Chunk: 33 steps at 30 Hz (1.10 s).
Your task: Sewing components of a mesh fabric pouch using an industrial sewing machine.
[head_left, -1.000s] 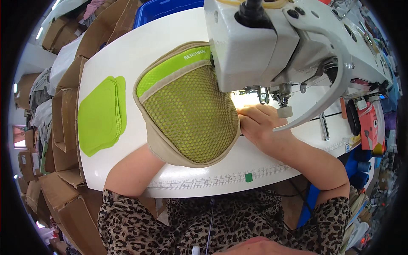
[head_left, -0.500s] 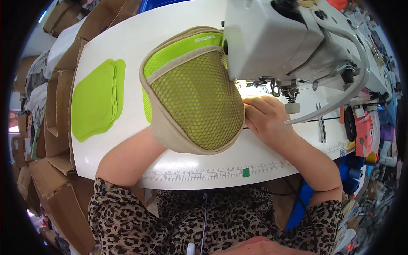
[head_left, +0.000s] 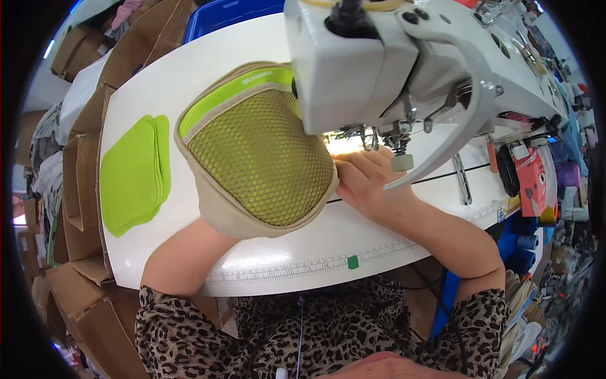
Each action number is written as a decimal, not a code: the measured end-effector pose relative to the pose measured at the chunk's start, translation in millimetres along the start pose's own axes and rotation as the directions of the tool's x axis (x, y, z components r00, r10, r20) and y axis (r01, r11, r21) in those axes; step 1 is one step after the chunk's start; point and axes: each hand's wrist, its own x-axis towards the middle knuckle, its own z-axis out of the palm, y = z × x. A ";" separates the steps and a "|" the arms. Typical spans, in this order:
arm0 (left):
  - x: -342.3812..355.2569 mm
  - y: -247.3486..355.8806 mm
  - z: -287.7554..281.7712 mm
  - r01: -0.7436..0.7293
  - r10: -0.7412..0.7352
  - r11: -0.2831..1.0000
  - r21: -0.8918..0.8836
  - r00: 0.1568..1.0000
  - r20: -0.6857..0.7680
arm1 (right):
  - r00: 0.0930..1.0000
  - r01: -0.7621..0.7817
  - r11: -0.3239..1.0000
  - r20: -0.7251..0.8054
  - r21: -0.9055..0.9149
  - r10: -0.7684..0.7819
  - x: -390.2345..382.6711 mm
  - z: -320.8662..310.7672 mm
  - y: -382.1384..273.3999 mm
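Observation:
A beige-trimmed lime-green bag with a mesh front pocket (head_left: 262, 158) stands bulging on the white table, its right edge up against the sewing machine (head_left: 360, 69). My right hand (head_left: 372, 183) is at the bag's lower right edge, under the lit needle area, fingers together and pinching the edge; the fingertips are partly lost in glare. From my left forearm (head_left: 183, 256), the arm runs behind the bag, which hides my left hand and its fingers. To the left lies a small stack of lime-green fabric pieces (head_left: 136, 177).
Cardboard boxes (head_left: 85, 170) line the table's left side, and a blue bin (head_left: 221, 19) sits behind it. Metal thread snips (head_left: 463, 180) lie to the right of my right hand. A ruler strip (head_left: 303, 268) with a green mark follows the front edge.
The whole view has shifted, putting the table, machine and bag further left and mostly lower. Both hands and the bag keep nearly the same place relative to the machine.

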 end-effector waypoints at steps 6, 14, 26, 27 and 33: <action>2.6 18.0 -7.8 -0.105 0.119 0.939 0.328 0.993 -0.021 | 1.000 0.004 0.989 -0.023 0.146 0.000 -4.3 9.5 -8.1; -3.2 16.7 -9.8 0.349 -0.387 0.734 -0.582 0.920 0.065 | 0.999 0.037 0.991 -0.034 0.127 -0.033 -3.5 3.9 -2.4; -3.6 5.7 -5.9 0.402 -0.406 0.695 -0.596 0.904 0.135 | 0.992 -0.072 0.977 0.120 0.200 0.049 -1.8 -10.6 -3.2; 0.7 18.2 -2.3 0.344 -0.341 0.864 -0.367 0.937 0.076 | 0.991 -0.075 0.977 0.122 0.199 0.051 -2.7 -9.5 -2.2; 3.8 31.6 0.2 0.242 -0.240 0.963 -0.117 0.970 0.027 | 0.991 -0.069 0.985 0.127 0.160 0.049 0.1 -7.8 2.1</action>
